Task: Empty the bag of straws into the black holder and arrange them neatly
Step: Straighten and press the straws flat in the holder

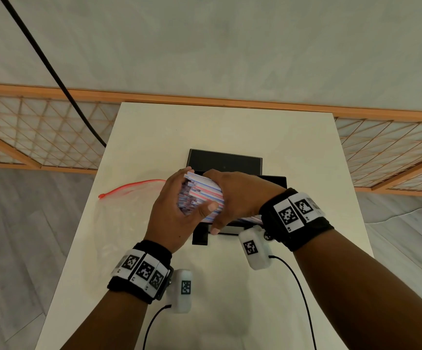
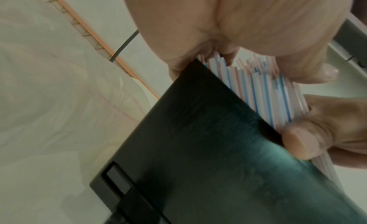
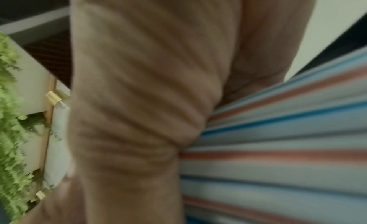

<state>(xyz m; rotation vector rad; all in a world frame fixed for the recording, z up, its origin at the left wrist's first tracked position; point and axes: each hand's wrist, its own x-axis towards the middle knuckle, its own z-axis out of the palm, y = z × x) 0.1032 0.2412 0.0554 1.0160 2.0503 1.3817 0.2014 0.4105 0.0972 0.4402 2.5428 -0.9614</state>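
Over the black holder [image 1: 274, 182] I hold a thick bundle of red- and blue-striped straws [image 1: 206, 192] in both hands. My left hand [image 1: 173, 207] cups the bundle's near-left end, fingers curled over the straw tips and thumb across them. My right hand [image 1: 239, 197] wraps round the bundle from the right. The left wrist view shows the straws [image 2: 264, 92] dipping behind the holder's black wall [image 2: 218, 149]. In the right wrist view, the straws [image 3: 278, 149] lie against my palm [image 3: 139, 101]. The clear zip bag [image 1: 122, 210] with its red seal lies flat on the table to the left.
The holder stands mid-way along a narrow white table [image 1: 230, 127], with a black panel [image 1: 225, 161] behind it. A black cable [image 1: 53, 72] hangs at the far left. A wooden lattice screen [image 1: 40, 127] stands behind the table. A blurred green plant [image 3: 9, 117] shows in the right wrist view.
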